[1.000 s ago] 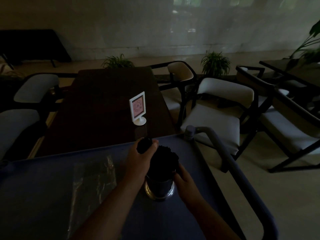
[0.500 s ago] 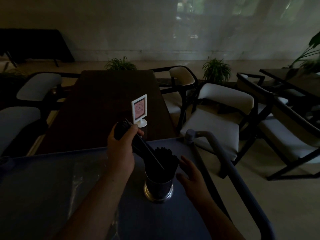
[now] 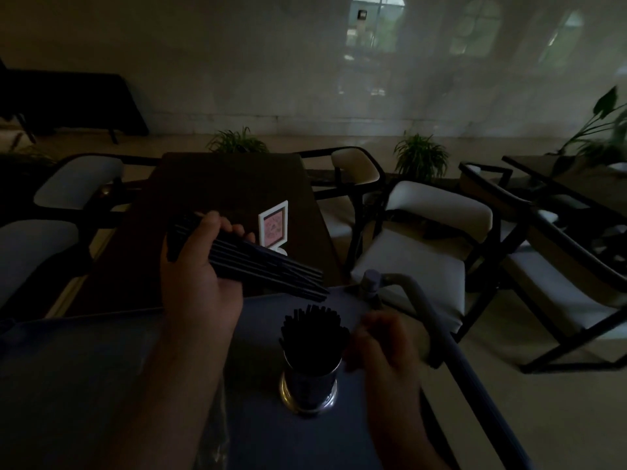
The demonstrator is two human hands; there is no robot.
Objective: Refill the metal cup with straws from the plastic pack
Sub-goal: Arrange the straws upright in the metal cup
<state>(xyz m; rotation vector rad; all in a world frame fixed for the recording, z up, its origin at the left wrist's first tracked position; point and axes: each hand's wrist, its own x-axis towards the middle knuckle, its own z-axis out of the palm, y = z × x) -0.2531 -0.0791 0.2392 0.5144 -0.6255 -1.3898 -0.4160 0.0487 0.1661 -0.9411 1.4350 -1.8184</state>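
Note:
The metal cup (image 3: 308, 388) stands on the blue cart top (image 3: 84, 385), packed with black straws (image 3: 314, 334) that stick up out of it. My left hand (image 3: 200, 283) grips a separate bundle of black straws (image 3: 268, 266), held up and tilted, its far ends pointing down-right above the cup. My right hand (image 3: 383, 347) hovers just right of the cup with loosely bent, blurred fingers and holds nothing. The clear plastic pack (image 3: 217, 435) lies on the cart, mostly hidden under my left forearm.
The cart's grey handle bar (image 3: 441, 334) runs along the right side. Beyond the cart is a dark wooden table (image 3: 220, 205) with a small white sign stand (image 3: 273, 225). White-cushioned chairs (image 3: 424, 252) stand left and right. The room is dim.
My left hand has pulled a bundle of straws up and out of the cup, raising it leftward. My right hand has come off the cup and drifted slightly right.

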